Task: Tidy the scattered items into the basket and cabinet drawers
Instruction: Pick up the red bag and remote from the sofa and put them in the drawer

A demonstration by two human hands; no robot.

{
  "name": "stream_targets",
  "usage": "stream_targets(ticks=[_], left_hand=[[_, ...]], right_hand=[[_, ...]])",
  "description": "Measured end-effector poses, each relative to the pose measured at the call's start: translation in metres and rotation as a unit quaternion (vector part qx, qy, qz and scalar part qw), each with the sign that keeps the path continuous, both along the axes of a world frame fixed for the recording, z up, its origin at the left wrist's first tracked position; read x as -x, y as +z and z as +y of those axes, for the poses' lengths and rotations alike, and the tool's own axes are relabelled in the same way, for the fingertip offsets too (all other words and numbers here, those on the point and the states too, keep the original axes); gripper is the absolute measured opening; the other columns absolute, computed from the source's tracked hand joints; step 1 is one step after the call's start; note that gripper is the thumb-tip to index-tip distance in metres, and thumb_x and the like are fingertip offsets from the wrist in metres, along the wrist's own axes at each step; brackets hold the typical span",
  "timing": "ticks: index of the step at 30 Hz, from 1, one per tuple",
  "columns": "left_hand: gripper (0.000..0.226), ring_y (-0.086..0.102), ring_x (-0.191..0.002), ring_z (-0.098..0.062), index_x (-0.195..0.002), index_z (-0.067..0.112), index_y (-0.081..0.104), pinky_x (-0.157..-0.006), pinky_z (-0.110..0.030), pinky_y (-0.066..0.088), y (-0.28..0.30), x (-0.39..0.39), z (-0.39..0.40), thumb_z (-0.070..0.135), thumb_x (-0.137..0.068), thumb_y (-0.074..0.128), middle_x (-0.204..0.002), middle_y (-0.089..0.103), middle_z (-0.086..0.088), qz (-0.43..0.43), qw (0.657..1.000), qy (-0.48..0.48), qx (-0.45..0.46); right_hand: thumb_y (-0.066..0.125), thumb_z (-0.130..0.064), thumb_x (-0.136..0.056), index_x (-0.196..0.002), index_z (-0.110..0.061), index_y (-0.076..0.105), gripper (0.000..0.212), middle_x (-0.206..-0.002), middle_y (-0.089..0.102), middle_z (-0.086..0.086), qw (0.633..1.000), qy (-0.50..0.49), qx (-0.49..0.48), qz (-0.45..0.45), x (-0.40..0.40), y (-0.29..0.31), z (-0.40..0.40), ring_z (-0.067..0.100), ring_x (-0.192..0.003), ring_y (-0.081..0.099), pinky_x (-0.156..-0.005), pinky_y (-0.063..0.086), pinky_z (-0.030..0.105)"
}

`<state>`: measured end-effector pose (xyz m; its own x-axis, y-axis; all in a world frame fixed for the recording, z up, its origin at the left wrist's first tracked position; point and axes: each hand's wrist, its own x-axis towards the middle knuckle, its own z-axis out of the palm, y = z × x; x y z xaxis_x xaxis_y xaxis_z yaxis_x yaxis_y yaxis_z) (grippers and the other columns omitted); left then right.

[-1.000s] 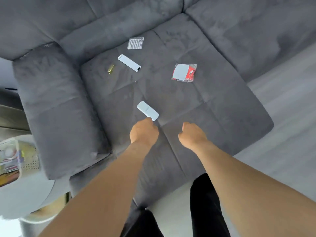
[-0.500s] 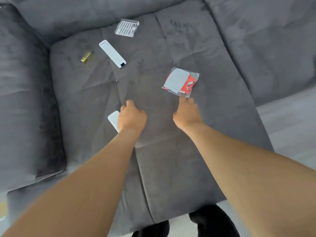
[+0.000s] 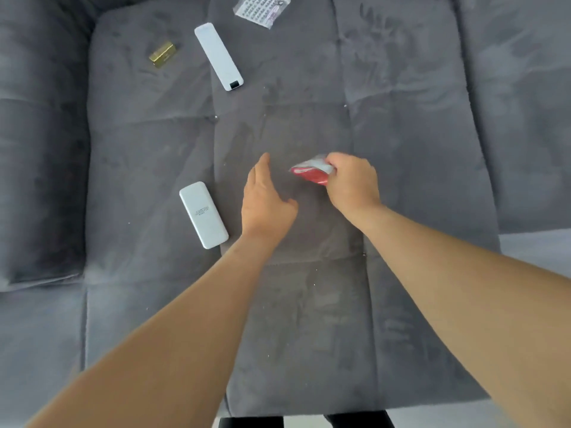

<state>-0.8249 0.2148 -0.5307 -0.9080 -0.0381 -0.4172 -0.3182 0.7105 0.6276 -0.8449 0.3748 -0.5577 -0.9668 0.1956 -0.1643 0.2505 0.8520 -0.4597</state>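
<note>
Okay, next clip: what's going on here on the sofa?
A person is leaning over a grey sofa seat, picking up scattered items. The right hand grips a red and white plastic packet, while the left hand is open beside it, holding nothing. Lying on the cushion are a short white remote, a long white remote, a small gold box and a clear packet at the top edge. No basket or drawers are in view.

A grey sofa seat cushion (image 3: 401, 149) of matt, suede-like cloth carries two smooth white plastic oblong cases (image 3: 204, 215) (image 3: 218, 56), a shiny gold metallic block (image 3: 162, 54), and glossy clear-film packets, one patterned (image 3: 262, 9), one red-and-white (image 3: 312, 172).
</note>
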Motion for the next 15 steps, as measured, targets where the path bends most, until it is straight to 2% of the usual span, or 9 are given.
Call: stream_targets(ticks=[2,3,4,6,7,9,10,12,15], left_hand=[[0.102,0.033,-0.142,-0.013,-0.154,0.025,0.021,-0.11,-0.028,0.034,0.02,-0.006,-0.013,0.02,-0.069,0.078,-0.156,0.033,0.003,-0.042,0.997,0.001,-0.063],[0.094,0.045,-0.133,-0.011,-0.145,0.029,0.036,-0.107,-0.03,0.041,0.029,-0.009,-0.02,0.025,-0.063,0.083,-0.145,0.048,0.004,-0.062,0.993,0.019,-0.102],[0.073,0.059,-0.114,-0.007,-0.125,0.031,0.053,-0.096,-0.029,0.049,0.04,-0.011,-0.029,0.027,-0.06,0.086,-0.123,0.063,0.006,-0.082,0.988,0.041,-0.126],[0.033,0.067,-0.079,-0.01,-0.091,0.025,0.064,-0.073,-0.03,0.054,0.059,-0.017,-0.053,0.024,-0.066,0.086,-0.084,0.07,0.004,-0.11,0.983,0.084,-0.119],[0.022,0.066,-0.073,-0.019,-0.083,0.02,0.065,-0.068,-0.036,0.053,0.064,-0.021,-0.064,0.022,-0.07,0.083,-0.076,0.069,-0.001,-0.102,0.985,0.1,-0.097],[0.017,0.06,-0.066,-0.026,-0.073,0.017,0.061,-0.059,-0.035,0.047,0.07,-0.032,-0.099,0.024,-0.075,0.077,-0.066,0.063,-0.001,-0.071,0.984,0.158,-0.037],[0.018,0.059,-0.067,-0.023,-0.075,0.018,0.059,-0.059,-0.032,0.044,0.068,-0.038,-0.117,0.026,-0.077,0.075,-0.066,0.061,0.004,-0.063,0.978,0.197,-0.01],[0.021,0.058,-0.074,-0.022,-0.09,0.017,0.056,-0.066,-0.03,0.042,0.064,-0.051,-0.159,0.028,-0.08,0.071,-0.074,0.059,0.008,-0.062,0.957,0.282,0.039],[0.03,0.057,-0.085,-0.03,-0.105,0.012,0.048,-0.075,-0.034,0.045,0.048,-0.072,-0.215,0.018,-0.081,0.065,-0.088,0.057,0.0,-0.069,0.931,0.349,0.083]], right_hand=[[0.039,-0.004,-0.064,-0.063,-0.009,0.053,0.015,-0.058,0.053,0.003,0.992,-0.033,0.123,-0.019,-0.004,0.025,-0.024,0.032,-0.064,0.046,-0.055,0.033,0.037],[0.036,-0.004,-0.058,-0.054,-0.012,0.046,0.014,-0.051,0.041,-0.002,0.979,-0.039,0.195,-0.039,-0.006,0.039,-0.039,0.025,-0.06,0.037,-0.053,0.026,0.035],[0.034,-0.004,-0.053,-0.048,-0.016,0.039,0.014,-0.049,0.03,-0.006,0.962,-0.04,0.263,-0.059,-0.007,0.051,-0.057,0.02,-0.06,0.029,-0.053,0.02,0.034],[0.033,-0.004,-0.052,-0.046,-0.022,0.038,0.019,-0.049,0.026,-0.01,0.932,-0.031,0.348,-0.094,-0.006,0.072,-0.091,0.015,-0.059,0.025,-0.053,0.018,0.031],[0.036,-0.004,-0.056,-0.053,-0.023,0.047,0.023,-0.052,0.035,-0.011,0.924,-0.035,0.364,-0.113,-0.005,0.076,-0.102,0.014,-0.058,0.032,-0.053,0.025,0.028],[0.047,-0.007,-0.068,-0.088,-0.016,0.064,0.028,-0.077,0.058,-0.004,0.914,-0.046,0.374,-0.154,-0.001,0.076,-0.128,0.014,-0.073,0.052,-0.065,0.04,0.026],[0.052,-0.013,-0.072,-0.106,-0.014,0.062,0.035,-0.093,0.061,0.0,0.919,-0.052,0.354,-0.168,0.001,0.073,-0.14,0.017,-0.085,0.057,-0.073,0.041,0.027],[0.058,-0.024,-0.082,-0.128,-0.013,0.05,0.048,-0.117,0.056,0.006,0.949,-0.054,0.258,-0.171,0.003,0.058,-0.167,0.025,-0.104,0.057,-0.079,0.039,0.029],[0.064,-0.038,-0.085,-0.144,-0.019,0.032,0.07,-0.129,0.046,0.011,0.972,-0.031,0.16,-0.168,0.001,0.03,-0.21,0.034,-0.114,0.052,-0.08,0.041,0.036]])
